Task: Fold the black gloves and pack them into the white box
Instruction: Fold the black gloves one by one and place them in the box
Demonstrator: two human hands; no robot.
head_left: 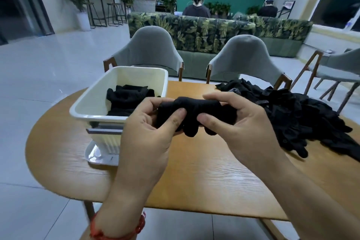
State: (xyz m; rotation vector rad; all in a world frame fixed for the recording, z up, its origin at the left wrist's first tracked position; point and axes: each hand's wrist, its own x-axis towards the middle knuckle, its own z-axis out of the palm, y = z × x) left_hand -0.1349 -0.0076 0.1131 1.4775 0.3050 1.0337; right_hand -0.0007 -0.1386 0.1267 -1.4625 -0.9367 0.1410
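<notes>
Black glove (pixel 194 112) judged soft, limp; ends gripped in curled fingers (pixel 174 118), left hand (pixel 144 132) and right hand (pixel 247 128); white box (pixel 93 116) 10 o'clock.

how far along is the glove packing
Partly done. Some folded gloves already lie in the white box. The left hand and right hand grip a glove bundle above the table, mid-fold. A pile of loose gloves on the table's right side is left to fold and pack.

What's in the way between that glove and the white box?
Nothing visible. The left hand and right hand hold the folded glove beside the white box, whose top is open. Packed gloves lie low inside.
</notes>
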